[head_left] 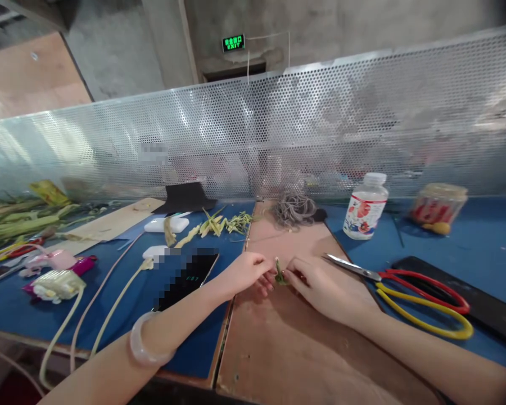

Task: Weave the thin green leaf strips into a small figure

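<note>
A small green leafy piece [280, 273] is between my two hands, above the bare wooden strip [270, 349] of the table. My left hand [253, 273], with a pale bangle on its wrist, has its fingers pinched at the left side of the piece; what exactly lies between those fingertips is too small to tell. From the right, my right hand [314, 281] closes its thumb and fingers on the green piece. Scissors [379, 275] with red and yellow handles lie just right of my right hand.
A phone [189, 278] lies left of my hands, with chargers and cables beyond. Grey cord [294, 210] and green plant pieces [219, 223] lie ahead. A bottle [366, 208] and jar [439, 208] stand back right, before a perforated metal screen [320, 118].
</note>
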{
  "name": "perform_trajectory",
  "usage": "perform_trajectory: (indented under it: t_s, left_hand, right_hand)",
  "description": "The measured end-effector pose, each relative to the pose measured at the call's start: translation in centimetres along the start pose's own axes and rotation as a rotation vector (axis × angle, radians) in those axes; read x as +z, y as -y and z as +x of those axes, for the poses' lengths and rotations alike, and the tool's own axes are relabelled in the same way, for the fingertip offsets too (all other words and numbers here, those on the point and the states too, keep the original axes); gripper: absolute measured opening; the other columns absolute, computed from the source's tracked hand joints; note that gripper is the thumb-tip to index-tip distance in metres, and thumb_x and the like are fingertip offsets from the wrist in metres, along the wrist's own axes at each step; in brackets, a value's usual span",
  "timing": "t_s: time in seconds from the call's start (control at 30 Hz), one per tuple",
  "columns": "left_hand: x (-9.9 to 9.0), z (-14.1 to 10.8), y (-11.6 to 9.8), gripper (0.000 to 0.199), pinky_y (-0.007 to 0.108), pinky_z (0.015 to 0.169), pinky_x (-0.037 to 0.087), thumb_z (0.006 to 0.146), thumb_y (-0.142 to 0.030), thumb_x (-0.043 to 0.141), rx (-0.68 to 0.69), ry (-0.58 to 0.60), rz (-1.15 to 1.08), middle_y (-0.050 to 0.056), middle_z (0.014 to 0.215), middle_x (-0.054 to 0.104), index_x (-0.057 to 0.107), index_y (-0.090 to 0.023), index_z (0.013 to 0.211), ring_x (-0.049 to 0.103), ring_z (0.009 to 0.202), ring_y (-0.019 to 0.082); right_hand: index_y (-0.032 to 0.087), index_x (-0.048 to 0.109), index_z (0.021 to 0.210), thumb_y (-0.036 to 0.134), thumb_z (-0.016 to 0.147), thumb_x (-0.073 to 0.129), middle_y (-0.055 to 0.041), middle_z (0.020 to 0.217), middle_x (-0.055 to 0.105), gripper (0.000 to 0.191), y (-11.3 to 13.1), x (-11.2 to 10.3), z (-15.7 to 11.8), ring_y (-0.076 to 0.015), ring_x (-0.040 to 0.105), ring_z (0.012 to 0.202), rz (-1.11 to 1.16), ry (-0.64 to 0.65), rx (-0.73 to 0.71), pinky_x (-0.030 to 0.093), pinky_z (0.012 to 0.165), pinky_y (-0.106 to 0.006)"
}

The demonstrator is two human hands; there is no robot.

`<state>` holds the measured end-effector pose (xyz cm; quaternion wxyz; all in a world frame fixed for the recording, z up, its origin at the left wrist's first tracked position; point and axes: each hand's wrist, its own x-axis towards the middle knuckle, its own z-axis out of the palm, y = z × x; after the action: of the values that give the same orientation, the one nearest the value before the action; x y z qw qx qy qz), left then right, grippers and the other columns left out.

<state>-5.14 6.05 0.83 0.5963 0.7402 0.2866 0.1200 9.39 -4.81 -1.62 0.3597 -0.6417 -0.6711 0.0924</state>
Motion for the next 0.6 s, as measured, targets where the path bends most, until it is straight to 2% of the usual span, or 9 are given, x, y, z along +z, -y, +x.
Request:
perform_trajectory:
  t_s: [0.27,0.43,0.6]
  left_hand:
    - [-0.16,-0.26,0.01,0.03,0.026,0.057,0.05,0.068,-0.039,0.064,0.072,0.015,0.041,0.005,0.068,0.062,0.064,-0.011,0.079,0.058,0.062,0.013]
    - [-0.25,-0.49,-0.09,0.029,0.025,0.063,0.048,0.068,-0.035,0.064,0.04,0.05,0.004,0.007,0.079,0.066,0.067,-0.012,0.085,0.058,0.064,0.012]
    - [-0.54,-0.3,0.37,0.034,0.027,0.066,0.047,0.065,-0.033,0.067,0.015,0.062,0.001,0.008,0.088,0.067,0.065,-0.014,0.092,0.061,0.074,0.016]
  right_hand:
    - [0.018,0.051,0.075,0.026,0.089,0.038,-0.0021,0.073,0.052,0.021,0.17,0.04,-0.19,-0.0141,0.049,0.066,-0.006,0.035,-0.011,0.038,0.06,-0.027]
    - [0.018,0.051,0.073,0.025,0.089,0.039,-0.0025,0.072,0.053,0.022,-0.07,0.08,-0.09,-0.0145,0.049,0.065,-0.03,0.024,-0.013,0.038,0.06,-0.027]
    - [0.017,0.051,0.072,0.024,0.089,0.039,-0.0024,0.073,0.053,0.022,-0.05,-0.04,0.01,-0.0142,0.05,0.066,-0.033,0.038,-0.017,0.039,0.06,-0.026]
